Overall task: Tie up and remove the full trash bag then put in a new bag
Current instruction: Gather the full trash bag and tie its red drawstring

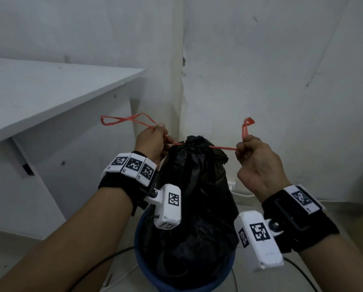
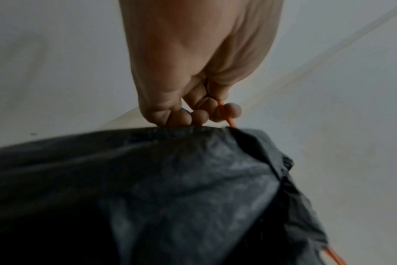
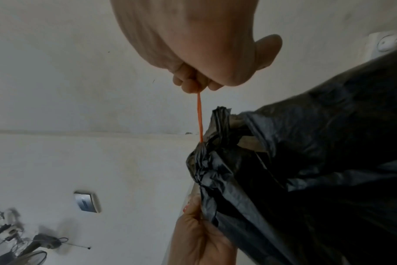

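Note:
A full black trash bag stands in a blue bin, its neck gathered at the top. An orange-red drawstring runs taut across that neck. My left hand grips the string's left side, and a loose loop trails off to the left. My right hand grips the right side, with a short loop sticking up from the fist. In the left wrist view my curled fingers pinch the string just above the bag. The right wrist view shows the string stretched from my fist to the cinched neck.
A white table stands at the left, close to the bin. White walls meet in a corner right behind the bag. Cables lie on the floor around the bin, and a power socket sits low on the wall.

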